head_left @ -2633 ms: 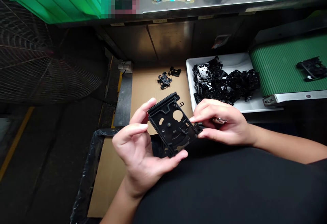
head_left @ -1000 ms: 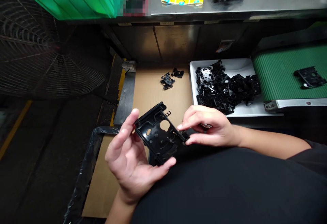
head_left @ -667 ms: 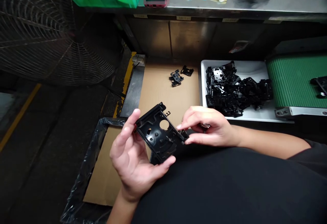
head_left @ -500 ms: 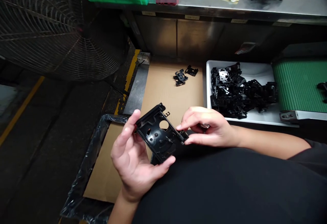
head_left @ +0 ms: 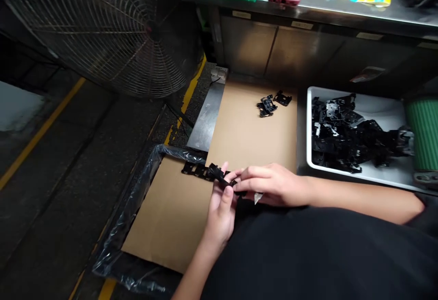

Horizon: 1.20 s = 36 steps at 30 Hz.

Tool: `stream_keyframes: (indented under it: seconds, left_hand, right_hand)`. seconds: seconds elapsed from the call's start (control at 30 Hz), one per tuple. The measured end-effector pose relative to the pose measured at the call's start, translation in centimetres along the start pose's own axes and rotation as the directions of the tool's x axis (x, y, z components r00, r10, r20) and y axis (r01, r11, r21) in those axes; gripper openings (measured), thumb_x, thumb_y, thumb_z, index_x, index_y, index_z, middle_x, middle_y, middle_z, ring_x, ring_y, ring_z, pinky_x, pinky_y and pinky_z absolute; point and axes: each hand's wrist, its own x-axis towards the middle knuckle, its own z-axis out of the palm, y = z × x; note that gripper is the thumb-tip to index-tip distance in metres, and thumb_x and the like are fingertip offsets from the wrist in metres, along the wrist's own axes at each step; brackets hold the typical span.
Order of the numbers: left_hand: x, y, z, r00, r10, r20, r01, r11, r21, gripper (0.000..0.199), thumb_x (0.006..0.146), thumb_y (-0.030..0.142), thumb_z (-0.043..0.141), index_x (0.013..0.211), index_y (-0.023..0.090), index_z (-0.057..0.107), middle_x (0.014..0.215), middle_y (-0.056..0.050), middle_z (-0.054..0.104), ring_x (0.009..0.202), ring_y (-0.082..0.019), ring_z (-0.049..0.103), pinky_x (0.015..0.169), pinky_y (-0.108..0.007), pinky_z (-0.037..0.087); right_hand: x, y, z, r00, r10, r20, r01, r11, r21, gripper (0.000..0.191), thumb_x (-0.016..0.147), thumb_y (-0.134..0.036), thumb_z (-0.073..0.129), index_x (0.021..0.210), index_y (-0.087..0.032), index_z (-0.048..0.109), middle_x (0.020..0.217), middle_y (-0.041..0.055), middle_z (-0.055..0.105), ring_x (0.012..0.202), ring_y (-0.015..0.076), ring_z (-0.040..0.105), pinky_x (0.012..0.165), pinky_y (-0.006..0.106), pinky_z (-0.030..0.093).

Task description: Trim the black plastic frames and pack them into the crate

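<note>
Frame of black plastic (head_left: 198,170) lay edge-on, long axis toward 9 o'clock from the grip; left hand (head_left: 219,213) and right hand (head_left: 270,185) clenched its 3 o'clock end.

Head-worn view, facing forward and down, close above the hands (head_left: 270,183)

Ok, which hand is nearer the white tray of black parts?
Right. The right hand is close below the white tray; the left hand is farther off, to its left.
</note>
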Motion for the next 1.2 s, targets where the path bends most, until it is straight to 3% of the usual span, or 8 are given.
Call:
stream_keyframes:
  seconds: [0.13, 0.33, 0.43, 0.53, 0.73, 0.9, 1.03, 1.2]
  left_hand:
    - [2.6, -3.4, -6.8, 0.964, 0.113, -0.240, -0.044, 0.961, 0.274, 0.054, 0.097, 0.056, 0.058, 0.140, 0.028, 0.042, 0.137, -0.013, 0.068, 0.125, -0.027, 0.069, 0.110, -0.048, 0.055]
    - [11.8, -4.0, -25.8, 0.739, 0.244, -0.629, 0.288, 0.729, 0.621, 0.056, 0.092, 0.044, 0.071, 0.134, 0.017, 0.045, 0.131, -0.016, 0.066, 0.120, -0.027, 0.068, 0.108, -0.050, 0.053]
    - [16.5, -2.9, -33.9, 0.674, 0.293, -0.678, 0.462, 0.549, 0.697, 0.048, 0.095, 0.040, 0.071, 0.135, 0.017, 0.058, 0.141, -0.014, 0.061, 0.129, -0.032, 0.060, 0.110, -0.057, 0.050]
    - [20.1, -2.8, -38.6, 0.681, 0.308, -0.665, 0.560, 0.367, 0.743, 0.049, 0.096, 0.039, 0.070, 0.140, 0.019, 0.060, 0.149, -0.013, 0.056, 0.136, -0.033, 0.055, 0.112, -0.060, 0.047]
    - [23.5, -5.0, -41.5, 0.745, 0.271, -0.609, 0.596, 0.140, 0.791, 0.056, 0.096, 0.044, 0.068, 0.146, 0.022, 0.055, 0.151, -0.014, 0.055, 0.137, -0.034, 0.053, 0.114, -0.060, 0.045]
    - [23.4, -5.5, -40.8, 0.778, 0.267, -0.568, 0.565, 0.096, 0.819, 0.068, 0.094, 0.060, 0.056, 0.151, 0.024, 0.053, 0.154, -0.021, 0.054, 0.142, -0.045, 0.048, 0.115, -0.064, 0.039]
    - [22.6, -5.6, -38.7, 0.763, 0.361, -0.537, 0.533, 0.120, 0.838, 0.073, 0.096, 0.064, 0.042, 0.158, 0.024, 0.042, 0.170, -0.017, 0.037, 0.156, -0.046, 0.027, 0.123, -0.068, 0.023]
    - [20.8, -6.0, -34.9, 0.740, 0.374, -0.559, 0.504, 0.243, 0.829, 0.060, 0.096, 0.054, 0.043, 0.146, 0.022, 0.052, 0.160, -0.023, 0.048, 0.154, -0.044, 0.036, 0.120, -0.067, 0.031]
  right_hand:
    - [1.9, 1.7, 3.2, 0.977, 0.172, 0.123, -0.176, 0.984, 0.017, 0.044, 0.101, -0.029, 0.065, 0.144, -0.020, 0.059, 0.135, 0.0173, 0.068, 0.106, 0.0240, 0.074, 0.083, 0.033, 0.062]
    - [2.1, 4.2, 6.3, 0.819, 0.571, 0.065, -0.574, 0.815, 0.082, 0.032, 0.099, -0.026, 0.066, 0.131, -0.022, 0.067, 0.112, 0.0115, 0.072, 0.103, 0.0252, 0.073, 0.087, 0.037, 0.062]
    - [1.1, 5.7, 7.5, 0.714, 0.695, 0.083, -0.700, 0.709, 0.090, 0.025, 0.098, -0.025, 0.065, 0.121, -0.022, 0.071, 0.110, 0.0111, 0.074, 0.096, 0.0243, 0.073, 0.080, 0.035, 0.061]
    - [0.3, 6.9, 8.5, 0.623, 0.769, 0.143, -0.781, 0.621, 0.065, 0.022, 0.098, -0.027, 0.063, 0.116, -0.022, 0.074, 0.108, 0.0101, 0.075, 0.089, 0.0224, 0.073, 0.075, 0.033, 0.059]
    - [-0.9, 8.5, 8.6, 0.519, 0.844, 0.136, -0.850, 0.527, -0.028, 0.022, 0.100, -0.030, 0.058, 0.112, -0.022, 0.074, 0.105, 0.0094, 0.075, 0.091, 0.0234, 0.072, 0.083, 0.036, 0.058]
    - [-1.5, 12.2, 6.2, 0.472, 0.874, -0.117, -0.881, 0.465, -0.085, 0.022, 0.093, -0.031, 0.063, 0.105, -0.019, 0.077, 0.096, 0.0078, 0.074, 0.069, 0.0176, 0.065, 0.075, 0.033, 0.055]
    - [-1.2, 18.8, 1.3, 0.314, 0.820, -0.478, -0.940, 0.341, -0.032, 0.026, 0.090, -0.030, 0.063, 0.109, -0.016, 0.073, 0.103, 0.0100, 0.068, 0.085, 0.0222, 0.066, 0.090, 0.039, 0.054]
    - [-0.4, 26.2, -5.3, 0.079, 0.675, -0.733, -0.963, 0.241, 0.118, 0.055, 0.090, -0.035, 0.065, 0.140, -0.016, 0.052, 0.147, 0.0200, 0.044, 0.126, 0.0309, 0.057, 0.106, 0.044, 0.048]
